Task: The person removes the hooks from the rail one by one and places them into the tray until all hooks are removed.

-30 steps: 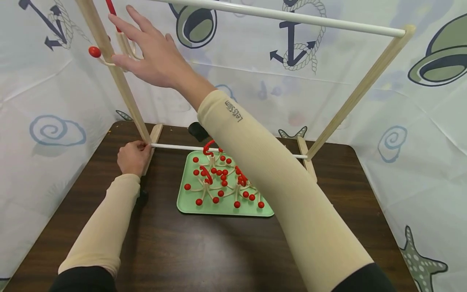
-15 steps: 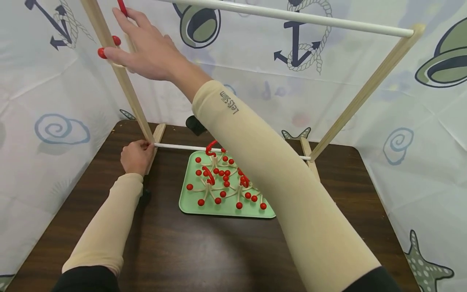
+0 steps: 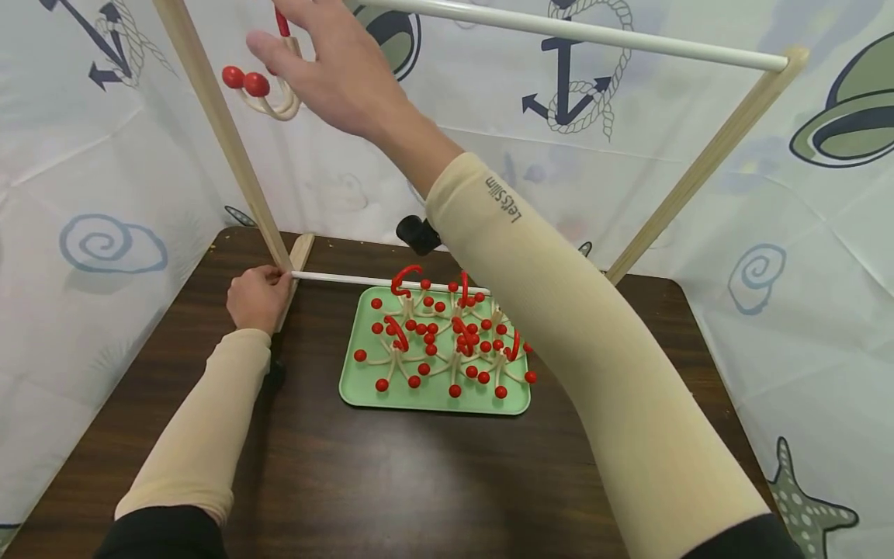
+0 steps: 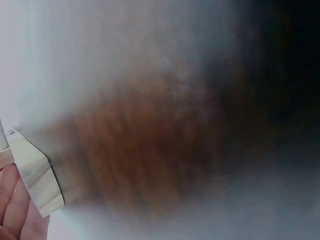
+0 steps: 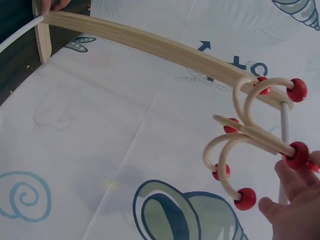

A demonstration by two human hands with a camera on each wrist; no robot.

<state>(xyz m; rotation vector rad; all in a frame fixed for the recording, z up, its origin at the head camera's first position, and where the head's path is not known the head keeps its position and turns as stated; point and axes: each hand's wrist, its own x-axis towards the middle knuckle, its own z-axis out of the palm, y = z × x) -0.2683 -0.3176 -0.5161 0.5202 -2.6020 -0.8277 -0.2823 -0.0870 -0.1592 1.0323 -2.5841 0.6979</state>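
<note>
In the head view my left hand point(image 3: 257, 299) grips the foot of the wooden frame point(image 3: 293, 256) where the lower white rod point(image 3: 342, 277) meets it; fingers show behind the pale wood in the left wrist view. High at the upper left, my right hand point(image 3: 349, 70) is raised at a hanger point(image 3: 279, 109) with a red hook and curved cream arms tipped with red balls. The right wrist view has the hanger point(image 5: 245, 135) beside the upper rod, with the fingers point(image 5: 290, 177) right at its red part and the thumb held apart. Fingertips are cut off in the head view.
A green tray point(image 3: 433, 400) holds several similar hangers, their red hooks upward, on the dark table point(image 3: 335, 481). Overhead runs the upper white rod point(image 3: 594, 32) between two slanted wooden posts. A patterned cloth point(image 3: 433, 155) surrounds the table. A black object point(image 3: 417, 234) shows near the right wrist.
My right hand has closed in on the hanger from its right, then moved right; the hanger has shifted right, away from the left post. The left hand keeps its place.
</note>
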